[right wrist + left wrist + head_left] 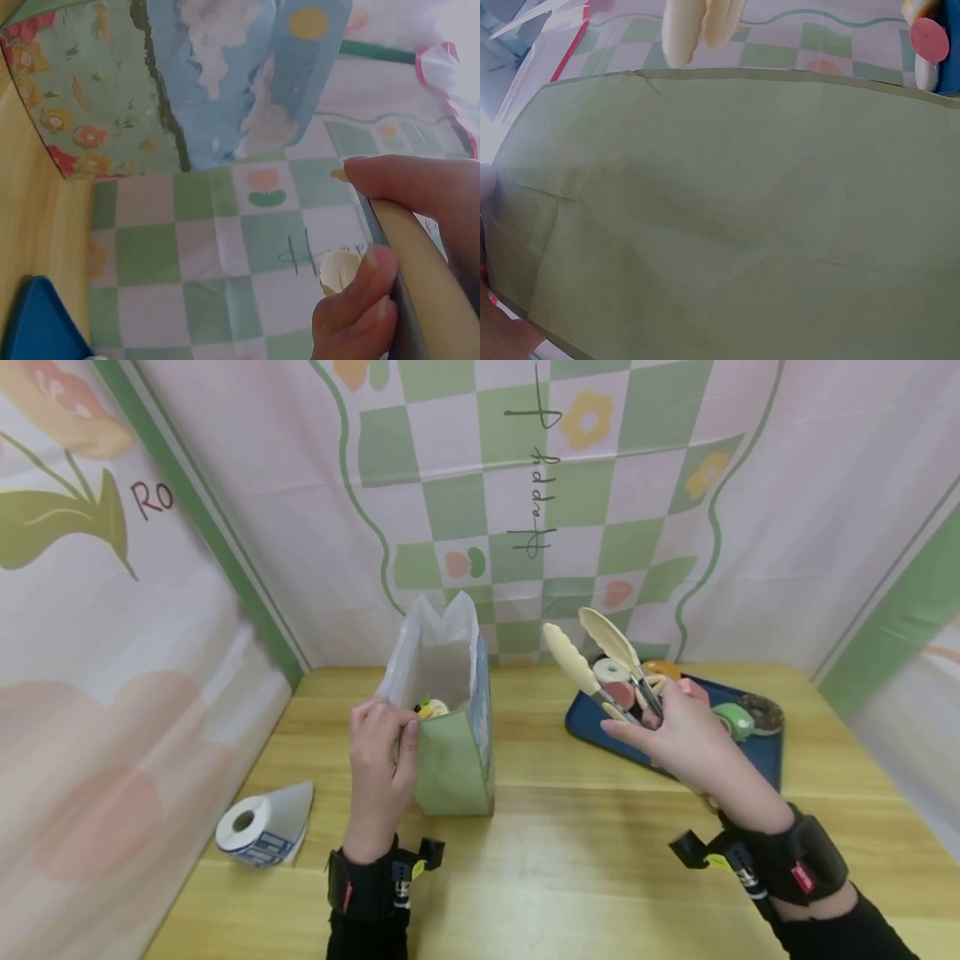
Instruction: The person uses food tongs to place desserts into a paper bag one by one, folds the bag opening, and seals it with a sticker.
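My left hand (382,760) pinches the near rim of an upright paper bag (453,768) between thumb and fingers. The bag's mouth gapes, and a small white, yellow and black item (431,707) shows inside. In the left wrist view the bag's green side (720,195) fills most of the picture. My right hand (686,731) grips a pair of tongs (600,664) with cream scalloped tips, held over the left part of a blue tray (765,760). Their tips stand apart and point up-left, with nothing seen between them. The right wrist view shows the right hand (409,184) around the tongs' handle (420,277).
Toy-like foods lie on the tray, among them a white ring (611,671), a green piece (733,721) and a brown doughnut (767,714). A roll of labels (255,831) stands at the table's left edge. Patterned cloth (517,485) hangs behind the wooden table (570,877).
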`<state>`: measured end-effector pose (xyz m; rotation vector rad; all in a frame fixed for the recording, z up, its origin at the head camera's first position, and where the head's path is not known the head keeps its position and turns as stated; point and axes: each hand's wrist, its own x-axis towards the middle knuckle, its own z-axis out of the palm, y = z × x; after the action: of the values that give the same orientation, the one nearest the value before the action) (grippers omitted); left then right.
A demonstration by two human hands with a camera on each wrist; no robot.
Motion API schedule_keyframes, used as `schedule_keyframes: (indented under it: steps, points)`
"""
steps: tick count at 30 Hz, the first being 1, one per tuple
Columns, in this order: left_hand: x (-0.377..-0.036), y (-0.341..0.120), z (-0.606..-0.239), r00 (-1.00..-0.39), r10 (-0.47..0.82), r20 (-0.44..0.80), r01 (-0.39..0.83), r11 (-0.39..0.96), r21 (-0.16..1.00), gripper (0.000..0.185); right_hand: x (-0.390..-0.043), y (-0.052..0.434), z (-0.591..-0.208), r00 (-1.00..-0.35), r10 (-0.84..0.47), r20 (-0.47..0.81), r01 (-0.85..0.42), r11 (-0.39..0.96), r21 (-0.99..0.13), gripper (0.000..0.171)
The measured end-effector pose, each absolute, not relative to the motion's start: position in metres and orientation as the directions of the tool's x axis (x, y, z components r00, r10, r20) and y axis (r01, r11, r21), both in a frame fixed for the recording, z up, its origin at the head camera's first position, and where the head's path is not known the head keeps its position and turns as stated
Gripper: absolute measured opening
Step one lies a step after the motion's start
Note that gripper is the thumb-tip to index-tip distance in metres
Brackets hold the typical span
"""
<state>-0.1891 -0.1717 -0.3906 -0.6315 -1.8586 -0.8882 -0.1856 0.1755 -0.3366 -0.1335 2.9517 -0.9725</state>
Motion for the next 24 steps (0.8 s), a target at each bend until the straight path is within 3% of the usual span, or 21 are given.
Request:
schedule_keyframes:
  steps: [11,24]
  points:
    - [-0.189,-0.172,-0.391,-0.416,0.041,0.908,0.736,0.602,0.31,0.018,-0.179,0.201,-0.365,-0.998,-0.044,-0.05,-0.003,0.777,-0.629,0.073]
    - [-0.189,-0.171,-0.389,-0.404,0.042,0.914,0.738,0.606,0.298,0.029,-0.178,0.221,-0.389,-0.997,0.02,-0.075,0.062,0.79,-0.61,0.071]
